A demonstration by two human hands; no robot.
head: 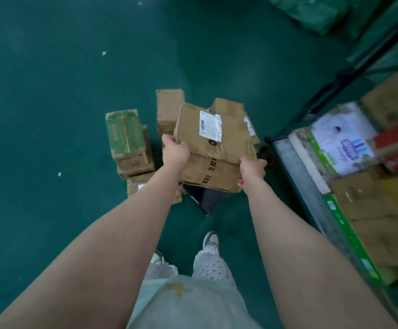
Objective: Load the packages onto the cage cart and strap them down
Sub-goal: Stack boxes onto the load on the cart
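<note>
Two hands hold one cardboard box [214, 148], tilted, just left of the cage cart [295, 167]. The left hand [175, 150] clasps the box edge farthest from the cart, fingers curled round it. The right hand [252, 170] clasps the corner nearest the cart, fingers wrapped under. A white barcode label [211, 125] faces up on the box.

Inside the cart are a white printed pack [343, 143], a red carton [397, 148] and brown cartons. Left of the cart, more cartons sit on the green floor [50, 91], one of them green-printed [126, 136].
</note>
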